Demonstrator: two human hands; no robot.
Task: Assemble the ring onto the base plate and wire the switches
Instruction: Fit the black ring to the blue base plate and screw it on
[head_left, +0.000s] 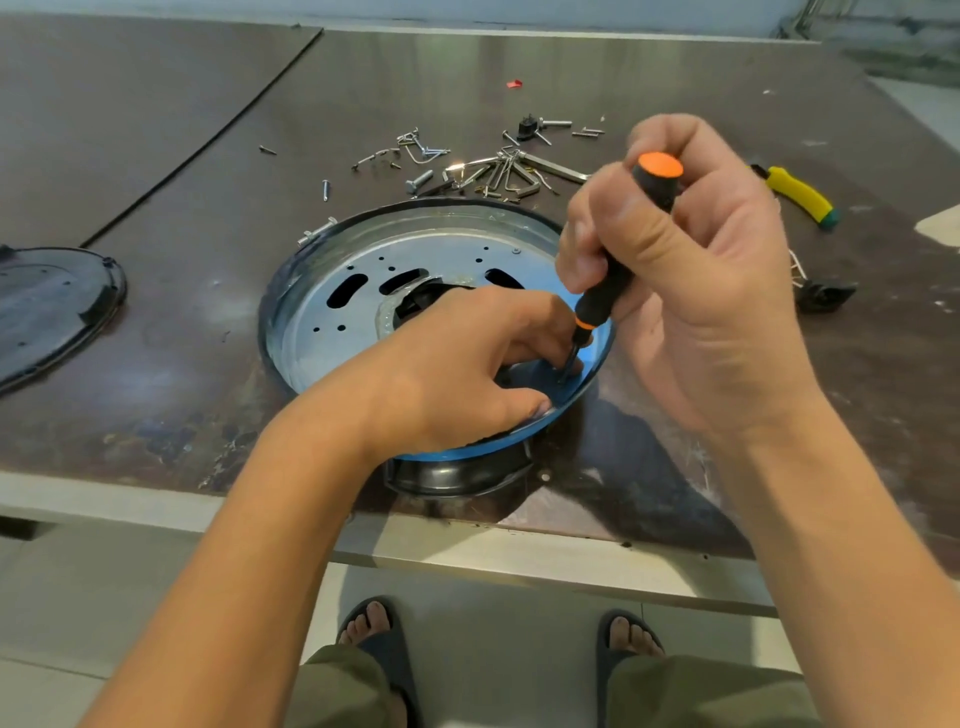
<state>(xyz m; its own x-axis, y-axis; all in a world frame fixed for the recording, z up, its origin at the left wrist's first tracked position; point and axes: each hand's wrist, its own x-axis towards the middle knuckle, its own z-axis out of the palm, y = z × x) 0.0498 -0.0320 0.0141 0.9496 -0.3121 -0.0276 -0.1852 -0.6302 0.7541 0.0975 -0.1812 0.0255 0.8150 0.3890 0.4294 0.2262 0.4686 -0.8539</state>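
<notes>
A round metal base plate (332, 312) with slots and small holes sits inside a blue ring (597, 364) near the table's front edge, on a black plastic part (457, 475). My right hand (691, 291) grips a black and orange screwdriver (618, 275), held nearly upright with its tip down at the plate's right inner rim. My left hand (457, 369) rests on the plate, fingers curled around the screwdriver's tip, pinching something small there that is hidden from view.
Loose screws, bolts and hex keys (498, 171) lie scattered behind the plate. Yellow-handled pliers (800, 195) lie at the right, a small black part (823, 293) near them. A black cover (47, 306) sits at the left. The table's front edge (156, 506) runs just below the plate.
</notes>
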